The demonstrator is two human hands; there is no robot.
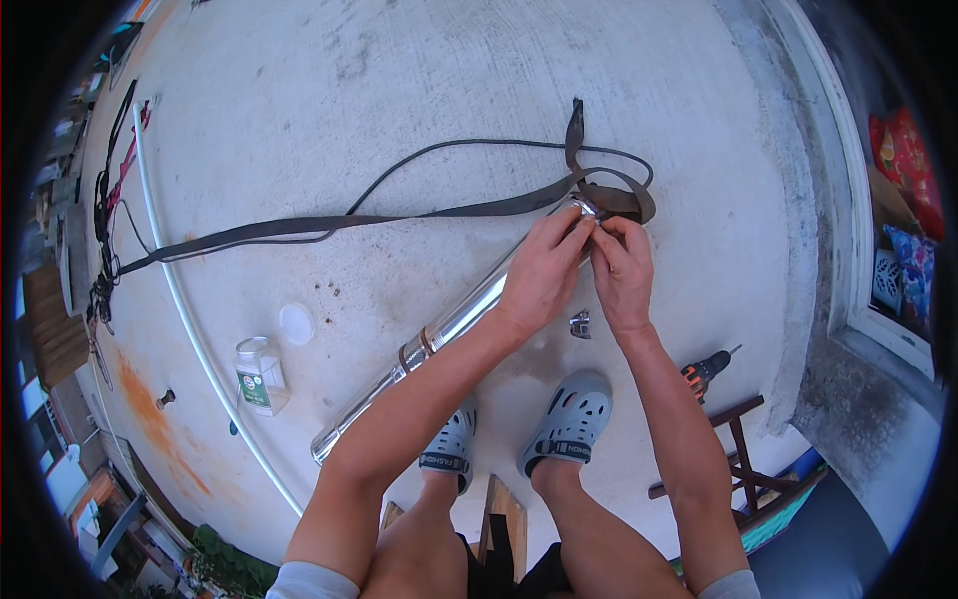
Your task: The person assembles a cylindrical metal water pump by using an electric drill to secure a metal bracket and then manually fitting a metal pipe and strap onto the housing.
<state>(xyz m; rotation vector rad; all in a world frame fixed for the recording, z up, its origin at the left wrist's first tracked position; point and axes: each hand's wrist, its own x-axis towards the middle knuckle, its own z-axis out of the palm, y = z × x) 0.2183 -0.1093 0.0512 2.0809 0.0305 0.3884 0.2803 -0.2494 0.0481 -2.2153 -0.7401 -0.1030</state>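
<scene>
A long shiny metal cylinder (469,309), shaped like a submersible pump, lies slantwise on the floor between my feet and the flat hose. At its upper right end, my left hand (544,268) and my right hand (624,268) meet with fingertips pinched. Between them shows a small shiny metal band (587,208), perhaps a clamp, mostly covered by my fingers. A flat dark hose (429,212) loops around beside this end, and a thin black cable (449,143) curves behind it. Below my hands, a small metal clamp-like piece (580,324) rests on the floor.
An orange-and-black power drill (704,375) lies right of my right forearm. Left are a clear jar (261,377), a round white lid (296,323) and a long white pipe (180,290). A dark wooden frame (740,454) stands lower right, near a doorway sill (893,349).
</scene>
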